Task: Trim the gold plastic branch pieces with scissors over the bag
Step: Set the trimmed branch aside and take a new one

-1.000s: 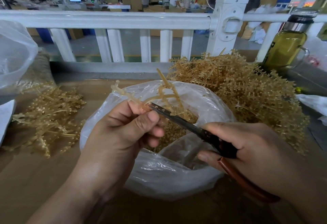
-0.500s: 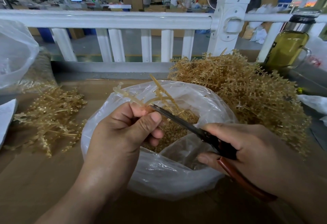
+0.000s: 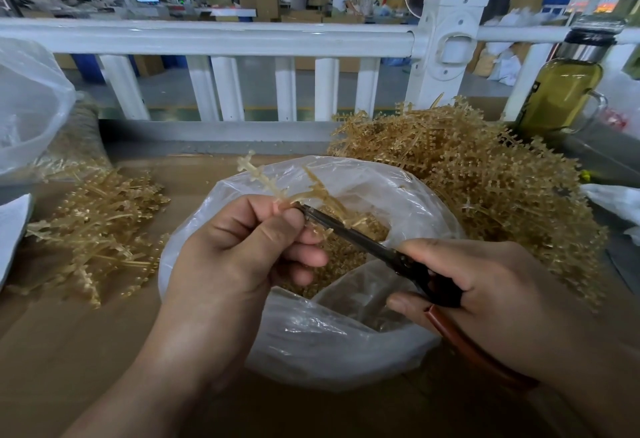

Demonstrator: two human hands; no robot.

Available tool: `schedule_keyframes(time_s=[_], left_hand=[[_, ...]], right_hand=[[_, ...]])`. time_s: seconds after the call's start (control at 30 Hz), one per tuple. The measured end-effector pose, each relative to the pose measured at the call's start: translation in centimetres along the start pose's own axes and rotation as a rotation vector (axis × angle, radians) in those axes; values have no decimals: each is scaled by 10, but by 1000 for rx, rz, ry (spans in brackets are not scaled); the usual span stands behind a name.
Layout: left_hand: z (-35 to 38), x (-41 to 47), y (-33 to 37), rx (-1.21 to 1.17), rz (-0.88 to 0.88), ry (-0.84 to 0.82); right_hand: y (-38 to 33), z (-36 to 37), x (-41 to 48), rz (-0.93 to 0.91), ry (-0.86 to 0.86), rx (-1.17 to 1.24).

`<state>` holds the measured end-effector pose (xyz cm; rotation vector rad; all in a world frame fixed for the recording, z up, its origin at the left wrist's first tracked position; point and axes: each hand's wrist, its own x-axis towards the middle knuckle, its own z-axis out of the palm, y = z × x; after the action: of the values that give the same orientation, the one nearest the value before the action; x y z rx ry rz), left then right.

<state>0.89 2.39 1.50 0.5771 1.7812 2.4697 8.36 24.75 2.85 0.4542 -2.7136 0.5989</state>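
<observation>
Our left hand (image 3: 242, 250) pinches a gold branch piece (image 3: 264, 178) over the open bag (image 3: 346, 351), and its stem runs up and away to the left from that grip. Our right hand (image 3: 485, 299) grips the scissors (image 3: 363, 241). Their nearly closed blades slant in from the lower right and meet the stem just beside our left fingertips. A big gold pile (image 3: 485, 195) crowds the bag's right rim; a smaller pile (image 3: 97, 223) lies left on the table (image 3: 69, 351).
</observation>
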Motion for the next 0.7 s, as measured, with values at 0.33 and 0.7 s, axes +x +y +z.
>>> schedule_keyframes(time_s=[0.33,0.7], left_hand=[[4,-2,-7,62,110,39],[10,-3,-10,108,179,92]], right_hand=[[-4,2,0,26,-38,46],[-2,3,0,26,-54,83]])
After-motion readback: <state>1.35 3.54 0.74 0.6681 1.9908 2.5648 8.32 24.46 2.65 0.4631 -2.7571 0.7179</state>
